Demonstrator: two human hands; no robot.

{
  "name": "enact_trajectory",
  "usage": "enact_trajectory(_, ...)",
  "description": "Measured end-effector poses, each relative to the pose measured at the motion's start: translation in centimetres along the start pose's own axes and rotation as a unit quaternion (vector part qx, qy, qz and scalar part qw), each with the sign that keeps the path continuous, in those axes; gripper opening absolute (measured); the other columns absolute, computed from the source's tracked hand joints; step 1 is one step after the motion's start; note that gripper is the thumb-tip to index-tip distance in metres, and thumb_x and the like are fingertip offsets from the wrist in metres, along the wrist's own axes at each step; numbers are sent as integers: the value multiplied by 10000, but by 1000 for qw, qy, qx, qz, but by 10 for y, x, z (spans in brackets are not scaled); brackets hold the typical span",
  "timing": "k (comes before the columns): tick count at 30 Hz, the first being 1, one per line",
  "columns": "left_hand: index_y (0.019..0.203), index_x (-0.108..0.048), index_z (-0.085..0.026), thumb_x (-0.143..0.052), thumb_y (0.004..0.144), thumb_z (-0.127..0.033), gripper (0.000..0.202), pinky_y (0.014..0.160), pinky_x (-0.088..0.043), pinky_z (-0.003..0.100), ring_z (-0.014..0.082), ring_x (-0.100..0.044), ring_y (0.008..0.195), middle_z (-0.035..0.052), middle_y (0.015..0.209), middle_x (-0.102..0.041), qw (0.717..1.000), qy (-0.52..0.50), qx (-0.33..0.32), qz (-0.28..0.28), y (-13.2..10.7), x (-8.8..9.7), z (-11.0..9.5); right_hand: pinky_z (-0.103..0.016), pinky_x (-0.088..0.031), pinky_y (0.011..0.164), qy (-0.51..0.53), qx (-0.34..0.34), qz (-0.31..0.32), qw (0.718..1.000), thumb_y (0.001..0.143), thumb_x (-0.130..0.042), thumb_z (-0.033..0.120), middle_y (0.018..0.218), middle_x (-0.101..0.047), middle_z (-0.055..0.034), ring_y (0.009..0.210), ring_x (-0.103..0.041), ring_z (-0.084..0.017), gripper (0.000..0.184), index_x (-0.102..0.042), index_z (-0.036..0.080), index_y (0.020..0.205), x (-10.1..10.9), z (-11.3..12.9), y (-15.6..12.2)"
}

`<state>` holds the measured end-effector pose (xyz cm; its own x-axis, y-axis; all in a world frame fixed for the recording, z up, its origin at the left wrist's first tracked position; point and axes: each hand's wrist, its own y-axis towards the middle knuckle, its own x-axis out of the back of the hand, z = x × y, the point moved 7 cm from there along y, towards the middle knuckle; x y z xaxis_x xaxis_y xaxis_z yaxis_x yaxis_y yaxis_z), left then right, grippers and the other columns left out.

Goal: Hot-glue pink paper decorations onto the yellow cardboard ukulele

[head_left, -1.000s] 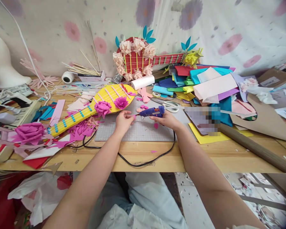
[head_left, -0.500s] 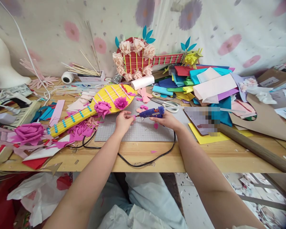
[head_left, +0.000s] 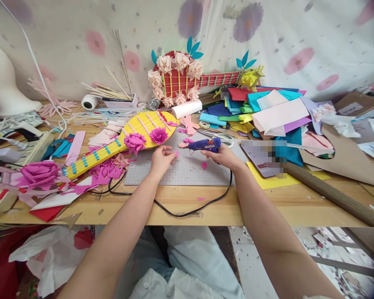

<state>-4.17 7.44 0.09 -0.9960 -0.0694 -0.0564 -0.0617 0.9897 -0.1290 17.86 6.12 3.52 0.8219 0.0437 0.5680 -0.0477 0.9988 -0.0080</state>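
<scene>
Between its fingertips, my left hand (head_left: 161,161) pinches a small magenta paper petal (head_left: 176,154). My right hand (head_left: 221,156) is wrapped round the handle of a blue glue gun (head_left: 205,144), its nozzle pointing left and a short gap away from the petal. Both hands are over a grey cutting mat (head_left: 171,176). Just beyond my left hand lies a yellow paper-covered lute shape (head_left: 145,124), with magenta paper flowers (head_left: 135,143) on its body. Loose magenta and peach scraps lie on the mat near the nozzle.
A red guitar shape (head_left: 182,81) with peach flowers leans at the back. Scissors (head_left: 226,139) lie behind the glue gun. To the right are a phone (head_left: 258,160), a wooden stick (head_left: 327,191) and stacked coloured paper (head_left: 280,112). A black cord (head_left: 187,215) loops along the table's front.
The glue gun in my right hand has moved right, so its nozzle has come away from the petal. My left hand stays nearly in place, still pinching the petal.
</scene>
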Motion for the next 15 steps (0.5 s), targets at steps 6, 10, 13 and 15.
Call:
enact_trajectory(6, 812, -521, -162, -702, 611, -118, 274, 481, -453, 183, 128, -645, 603, -14, 600, -613, 1000, 3, 2, 18, -1, -2, 0, -291, -429, 549, -14, -35, -171, 984, 664, -599, 621, 577, -598, -49, 567, -554, -174, 487, -649, 144, 753, 27, -16, 5)
enact_trajectory(10, 813, -528, -164, -719, 600, -137, 288, 474, -445, 181, 116, -628, 582, -16, 616, -618, 1000, 14, -4, 25, -1, -3, 1, -346, -459, 638, -96, -40, -192, 976, 711, -561, 599, 718, -664, -110, 729, -626, -264, 469, -657, 151, 808, 27, -26, 12)
enact_trajectory(13, 817, -531, -164, -717, 606, -146, 282, 469, -446, 182, 109, -616, 572, -11, 638, -620, 999, 21, -10, 28, -1, -4, 3, -371, -463, 699, -123, -49, -180, 975, 742, -545, 570, 844, -679, -144, 841, -637, -302, 461, -658, 147, 885, 22, -30, 17)
enact_trajectory(15, 818, -532, -165, -714, 609, -150, 277, 467, -446, 181, 106, -610, 572, -7, 652, -620, 999, 24, -15, 28, 0, -4, 3, -379, -457, 743, -130, -55, -178, 974, 764, -532, 549, 908, -676, -161, 899, -632, -312, 466, -649, 136, 943, 20, -30, 19)
